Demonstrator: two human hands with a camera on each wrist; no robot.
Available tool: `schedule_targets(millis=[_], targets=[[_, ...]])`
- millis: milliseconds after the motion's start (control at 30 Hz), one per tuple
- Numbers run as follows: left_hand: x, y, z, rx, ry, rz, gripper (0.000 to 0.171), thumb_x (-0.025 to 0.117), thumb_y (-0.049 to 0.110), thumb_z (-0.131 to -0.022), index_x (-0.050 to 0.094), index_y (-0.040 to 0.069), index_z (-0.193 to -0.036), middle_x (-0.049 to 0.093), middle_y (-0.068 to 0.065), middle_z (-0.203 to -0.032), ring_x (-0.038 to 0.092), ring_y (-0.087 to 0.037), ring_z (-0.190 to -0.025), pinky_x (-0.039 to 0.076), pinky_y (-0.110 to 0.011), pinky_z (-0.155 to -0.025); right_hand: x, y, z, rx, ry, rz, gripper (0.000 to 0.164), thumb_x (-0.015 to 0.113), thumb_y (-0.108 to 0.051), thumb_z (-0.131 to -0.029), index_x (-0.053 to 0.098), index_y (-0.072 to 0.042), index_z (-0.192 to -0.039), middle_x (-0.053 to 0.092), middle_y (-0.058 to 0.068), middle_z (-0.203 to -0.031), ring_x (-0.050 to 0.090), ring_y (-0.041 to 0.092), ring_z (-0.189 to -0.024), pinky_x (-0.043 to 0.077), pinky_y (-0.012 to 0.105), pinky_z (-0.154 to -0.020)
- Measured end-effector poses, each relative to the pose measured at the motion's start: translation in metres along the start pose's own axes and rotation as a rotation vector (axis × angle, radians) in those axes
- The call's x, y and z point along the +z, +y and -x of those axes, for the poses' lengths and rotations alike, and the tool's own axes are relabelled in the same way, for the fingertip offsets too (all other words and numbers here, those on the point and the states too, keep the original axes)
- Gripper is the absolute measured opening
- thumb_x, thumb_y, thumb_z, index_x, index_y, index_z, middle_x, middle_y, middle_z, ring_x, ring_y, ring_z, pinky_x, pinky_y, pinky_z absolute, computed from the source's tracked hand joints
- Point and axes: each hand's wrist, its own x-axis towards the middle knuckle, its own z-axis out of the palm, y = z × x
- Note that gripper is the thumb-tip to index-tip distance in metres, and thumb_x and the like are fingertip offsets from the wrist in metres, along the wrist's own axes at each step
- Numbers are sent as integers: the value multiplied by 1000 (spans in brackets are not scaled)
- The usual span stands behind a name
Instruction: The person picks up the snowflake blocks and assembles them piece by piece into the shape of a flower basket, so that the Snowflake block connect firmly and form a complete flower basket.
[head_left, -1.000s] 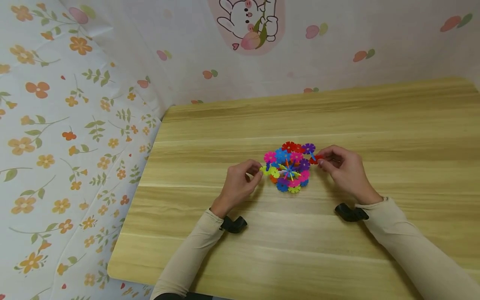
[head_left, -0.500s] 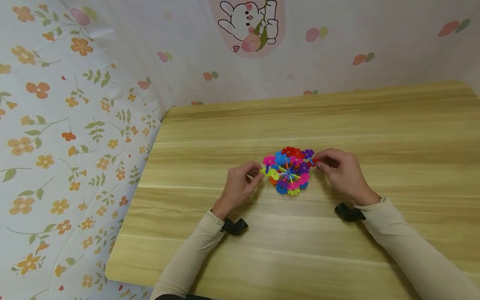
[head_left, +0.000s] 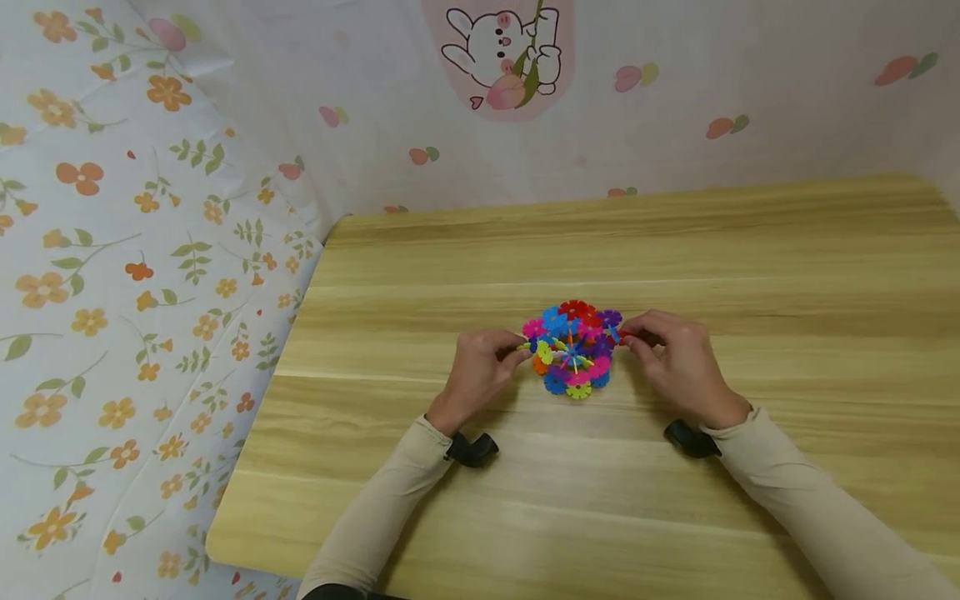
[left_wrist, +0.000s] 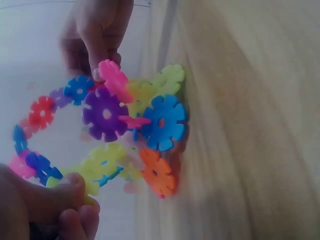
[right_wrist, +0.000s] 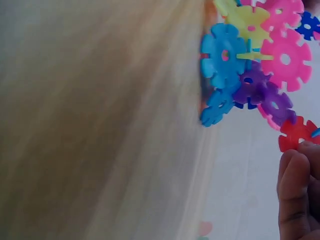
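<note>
Colourful notched plastic flower discs are joined into a round, basket-like structure [head_left: 557, 382] on the table, with a loop of discs arching along its far side. At its left, my left hand [head_left: 480, 371] pinches a yellow disc [left_wrist: 90, 187] between thumb and fingers; a dark blue disc [left_wrist: 42, 167] sits right beside it. Opposite, my right hand [head_left: 686, 362] pinches a red disc [right_wrist: 292, 131] at the loop's right end. Close to that red disc is a purple disc [right_wrist: 276, 102] of the structure. In the left wrist view, the right fingertips are partly hidden behind a pink disc [left_wrist: 114, 80].
The wood-grain table [head_left: 585, 500] ends at a pale printed curtain [head_left: 360, 158] at the back. A flower-patterned cloth [head_left: 150, 333] hangs along the left. Black wrist mounts [head_left: 474, 450] stick out from both sleeves just above the table.
My right hand has moved left, bringing the red disc in against the structure's side. The yellow disc in my left hand has tilted edge-on. The head view has shifted slightly.
</note>
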Motion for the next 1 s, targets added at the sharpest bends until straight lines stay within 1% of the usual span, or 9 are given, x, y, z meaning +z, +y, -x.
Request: schedule_targets(millis=[133, 233, 333, 400, 600, 733, 867, 900, 1000], targets=[[-1, 1, -4, 0, -30, -11, 5, 79, 3, -82, 76, 0, -80, 74, -10, -78, 64, -14, -59, 52, -21, -58, 1, -2, 0, -8, 8, 31, 20, 74, 16, -76, 73, 0, -88, 73, 10, -85, 68, 22, -70, 44, 6, -68], [-2, 1, -5, -16, -47, -10, 6, 79, 2, -81, 75, 0, -77, 73, -9, -76, 63, -14, -58, 51, -20, -57, 4, -3, -1, -49, 9, 69, 19, 74, 17, -75, 73, 1, -86, 73, 10, -83, 67, 20, -67, 49, 17, -63], [-2, 1, -5, -20, -53, -12, 9, 79, 2, -81, 74, 1, -75, 72, -9, -74, 63, -13, -57, 50, -20, -56, 7, -5, -1, -91, 16, 105, 19, 74, 17, -74, 72, 1, -84, 72, 10, -82, 65, 18, -66, 53, 32, -57], [-2, 2, -5, -21, -53, -16, 11, 79, 2, -81, 72, 1, -72, 71, -8, -72, 61, -13, -56, 49, -19, -55, 9, -5, -1, -107, 14, 114, 18, 74, 17, -75, 72, 2, -84, 71, 11, -82, 65, 18, -65, 53, 37, -55], [-1, -1, -5, -26, -51, -1, 9, 78, 2, -82, 73, 1, -75, 71, -8, -72, 61, -13, -56, 48, -19, -55, 10, -7, -1, -49, 5, 96, 17, 72, 17, -76, 71, 3, -86, 71, 12, -83, 68, 21, -69, 56, 42, -60], [-1, -4, -5, -57, -47, 22, 8, 78, 4, -84, 74, -2, -85, 72, -10, -76, 64, -15, -59, 52, -21, -58, 6, -7, -1, -2, -20, 73, 16, 72, 16, -79, 70, 3, -88, 71, 13, -85, 68, 23, -73, 57, 43, -63], [-3, -6, -3, -124, -69, 66, 12, 77, 7, -85, 74, -3, -93, 74, -12, -81, 68, -17, -65, 55, -22, -62, 1, -6, -3, 50, -53, 35, 17, 71, 15, -81, 70, 1, -91, 71, 13, -89, 68, 24, -77, 57, 42, -65], [-4, -7, -2, -147, -76, 83, 13, 77, 8, -86, 73, -2, -94, 74, -12, -82, 69, -17, -67, 56, -22, -63, 0, -6, -3, 63, -59, 26, 17, 71, 14, -81, 71, 1, -92, 71, 13, -90, 67, 24, -78, 57, 40, -66], [-7, -8, 0, -228, -95, 137, 13, 75, 9, -88, 73, 0, -97, 74, -11, -85, 70, -18, -72, 56, -20, -65, -2, -4, -3, 107, -68, 7, 16, 70, 11, -83, 71, -1, -94, 72, 11, -91, 66, 20, -80, 55, 24, -68]])
